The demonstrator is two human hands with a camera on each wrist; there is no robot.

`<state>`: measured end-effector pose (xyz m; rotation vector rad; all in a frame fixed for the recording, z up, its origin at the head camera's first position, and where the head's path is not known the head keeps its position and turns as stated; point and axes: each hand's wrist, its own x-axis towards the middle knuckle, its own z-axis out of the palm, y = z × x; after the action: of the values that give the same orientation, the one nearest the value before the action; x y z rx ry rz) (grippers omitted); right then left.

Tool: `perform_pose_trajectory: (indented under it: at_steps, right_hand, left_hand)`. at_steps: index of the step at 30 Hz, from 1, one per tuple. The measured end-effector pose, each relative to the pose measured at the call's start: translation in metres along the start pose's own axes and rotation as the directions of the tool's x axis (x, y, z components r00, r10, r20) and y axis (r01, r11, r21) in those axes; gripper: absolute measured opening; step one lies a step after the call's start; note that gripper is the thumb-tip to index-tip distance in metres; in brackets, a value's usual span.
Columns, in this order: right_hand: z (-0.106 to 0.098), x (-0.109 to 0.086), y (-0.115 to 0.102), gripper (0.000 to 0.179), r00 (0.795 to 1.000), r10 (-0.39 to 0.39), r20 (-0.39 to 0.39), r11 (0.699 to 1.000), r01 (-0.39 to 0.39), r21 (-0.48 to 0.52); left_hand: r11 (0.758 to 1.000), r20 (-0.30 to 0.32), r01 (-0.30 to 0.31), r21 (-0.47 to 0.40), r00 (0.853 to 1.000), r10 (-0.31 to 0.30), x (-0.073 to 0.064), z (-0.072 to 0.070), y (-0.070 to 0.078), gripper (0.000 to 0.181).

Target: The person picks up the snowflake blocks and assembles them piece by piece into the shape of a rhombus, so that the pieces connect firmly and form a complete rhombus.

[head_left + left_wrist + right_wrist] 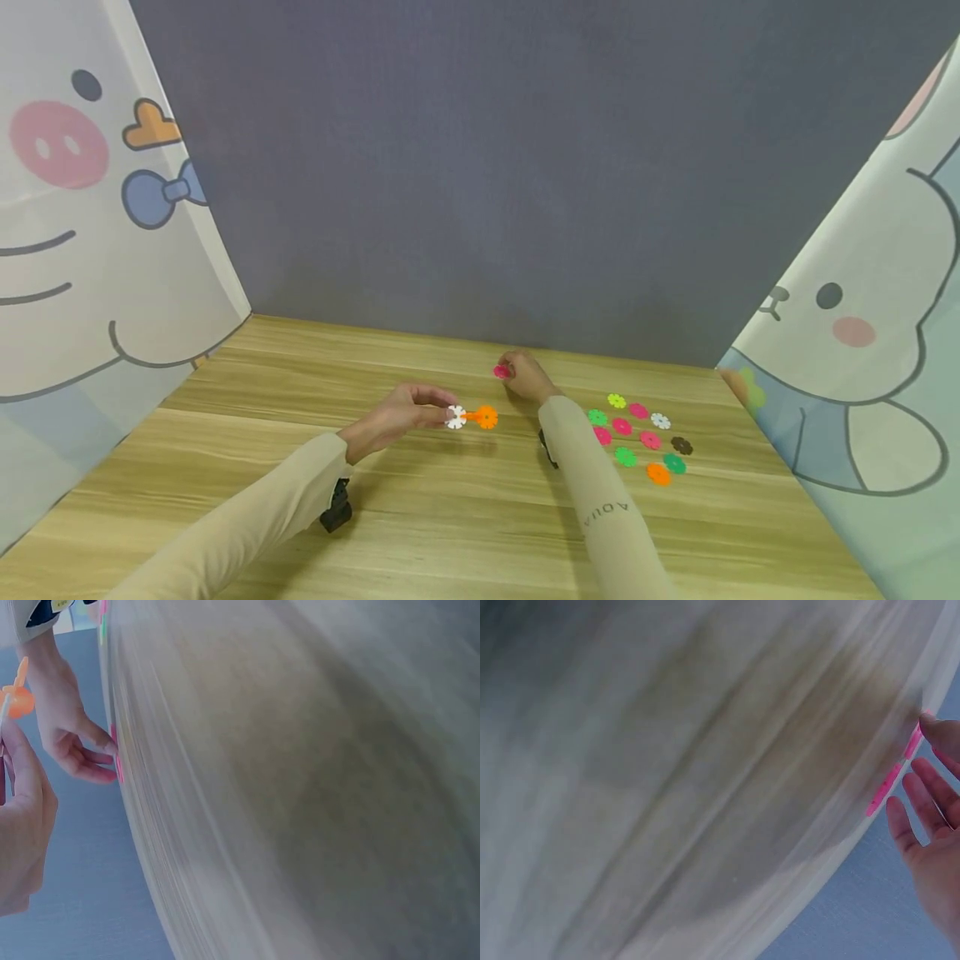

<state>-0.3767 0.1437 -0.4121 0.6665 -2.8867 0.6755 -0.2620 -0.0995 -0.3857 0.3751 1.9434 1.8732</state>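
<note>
My left hand [396, 419] pinches a white notched interlocking disc [456, 417] above the wooden table. Attached to it is an orange piece seen edge-on, then an orange disc [487, 417] facing the head camera. In the left wrist view, orange discs [21, 701] stick up past the left fingertips. Farther back, my right hand [528, 379] reaches down to the tabletop with thumb and forefinger at a pink disc [913, 740]. A second pink disc [885, 789] lies beside it; the right hand's other fingers are spread apart. The forefinger's contact is partly hidden.
Right of the right forearm lie several loose discs, among them a yellow [617, 401], a brown [682, 446], a teal [674, 464] and an orange disc [659, 474]. A grey panel [480, 183] stands behind the table [450, 533], with cartoon-printed panels on both sides.
</note>
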Motion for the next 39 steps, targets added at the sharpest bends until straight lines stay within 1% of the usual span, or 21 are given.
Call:
perform_pose_trajectory:
  at_steps: [5,12,20,29,32,36,39]
  right_hand:
    - [-0.0012,0.0007,-0.0012,0.027,1.0,-0.009,0.012,1.0,0.009,-0.001]
    - [-0.0014,0.0009,-0.0009,0.027,1.0,-0.016,0.015,1.0,0.017,-0.011]
    - [0.0005,0.0019,0.0,0.025,1.0,0.009,0.015,1.0,-0.009,0.006]
    - [0.0015,0.0041,0.001,0.029,0.999,0.042,0.028,0.999,-0.043,0.023]
    - [0.0004,0.0031,0.0009,0.026,0.999,0.031,0.023,0.999,-0.031,0.028]
    - [-0.0022,-0.0001,0.0,0.019,1.0,-0.01,0.01,0.999,0.01,0.034]
    - [-0.005,-0.0024,-0.0006,0.018,0.999,-0.045,0.008,0.998,0.044,0.055]
  left_hand:
    - [1.0,-0.003,0.002,0.009,1.0,-0.002,0.0002,0.001,-0.0006,0.038]
    - [1.0,0.0,0.004,-0.013,1.0,-0.004,0.0006,0.0025,-0.0015,0.04]
    - [1.0,-0.007,0.007,-0.023,1.0,-0.007,0.0002,0.0024,-0.0012,0.04]
    - [1.0,0.001,0.005,-0.025,1.0,-0.005,0.0002,0.0014,-0.0013,0.04]
    - [1.0,0.001,0.003,-0.025,1.0,-0.003,0.0004,0.0011,-0.0014,0.04]
    - [1.0,-0.007,0.007,-0.026,1.0,-0.008,0.0006,0.001,-0.0017,0.04]
    - [1.0,-0.015,0.008,-0.025,1.0,-0.008,0.0013,0.0004,-0.0026,0.038]
